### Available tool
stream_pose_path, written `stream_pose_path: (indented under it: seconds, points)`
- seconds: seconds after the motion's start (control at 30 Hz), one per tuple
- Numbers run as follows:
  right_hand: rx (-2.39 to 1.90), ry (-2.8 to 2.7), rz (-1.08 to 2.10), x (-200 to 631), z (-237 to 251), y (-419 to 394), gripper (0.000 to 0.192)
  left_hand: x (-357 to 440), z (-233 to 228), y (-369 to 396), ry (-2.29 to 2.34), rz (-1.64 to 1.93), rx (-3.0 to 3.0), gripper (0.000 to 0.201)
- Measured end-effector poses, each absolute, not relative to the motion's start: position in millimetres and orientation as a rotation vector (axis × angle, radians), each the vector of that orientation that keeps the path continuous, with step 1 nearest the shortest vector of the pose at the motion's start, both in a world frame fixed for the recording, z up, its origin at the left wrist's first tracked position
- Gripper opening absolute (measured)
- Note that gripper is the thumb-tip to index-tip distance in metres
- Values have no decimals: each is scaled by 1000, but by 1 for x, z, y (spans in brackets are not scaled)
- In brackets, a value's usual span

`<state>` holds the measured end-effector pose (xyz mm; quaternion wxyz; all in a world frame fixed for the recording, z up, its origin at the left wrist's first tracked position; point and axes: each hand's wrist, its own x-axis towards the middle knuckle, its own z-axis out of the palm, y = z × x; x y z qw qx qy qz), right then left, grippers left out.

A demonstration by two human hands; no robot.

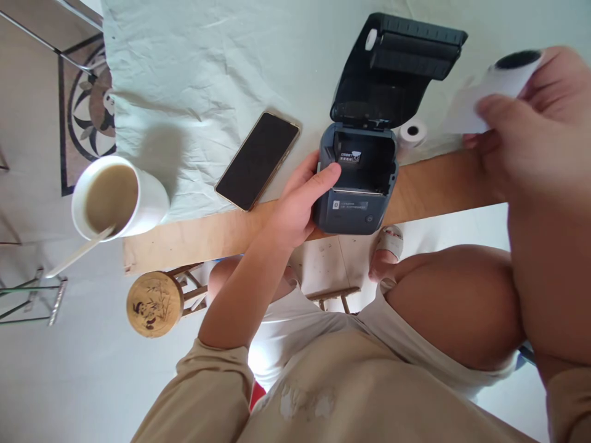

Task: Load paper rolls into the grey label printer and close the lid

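My left hand [307, 200] grips the left side of a dark portable label printer [353, 212], its thumb over the rim of the paper bay. The printer's lid [378, 74] stands raised, and no roll shows inside the bay. Off to the right, my right hand [530, 120] is closed on a white paper roll [517, 72], with a loose end of paper reaching left from under the thumb. Blur softens this hand and the paper. A smaller white roll [412, 132] with a dark core lies on the cloth just right of the printer.
A phone [258, 160] lies screen up left of the printer. Farther left, a white cup [152, 197] of brownish liquid holds a spoon. Pale cloth [184, 61] covers the table, leaving the wooden front edge [194, 237] bare. A round wooden stool [154, 304] stands below.
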<state>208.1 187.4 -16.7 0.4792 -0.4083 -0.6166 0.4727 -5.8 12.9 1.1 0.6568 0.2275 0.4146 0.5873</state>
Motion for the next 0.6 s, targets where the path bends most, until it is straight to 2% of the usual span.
stream_pose_path:
  seconds: [0.13,0.37,0.5,0.6]
  points:
    - [-1160,-1663,859,219,-37,192,37,-5,0,13,954,1337,520,21]
    - [-1309,-1888,422,222,-20,184,33,-5,-1,12,955,1364,543,18]
    - [-1657,-1999,364,225,-17,190,42,-5,0,12,954,1367,561,20]
    - [-1530,-2047,341,229,-10,181,57,-5,-1,13,958,1374,564,19]
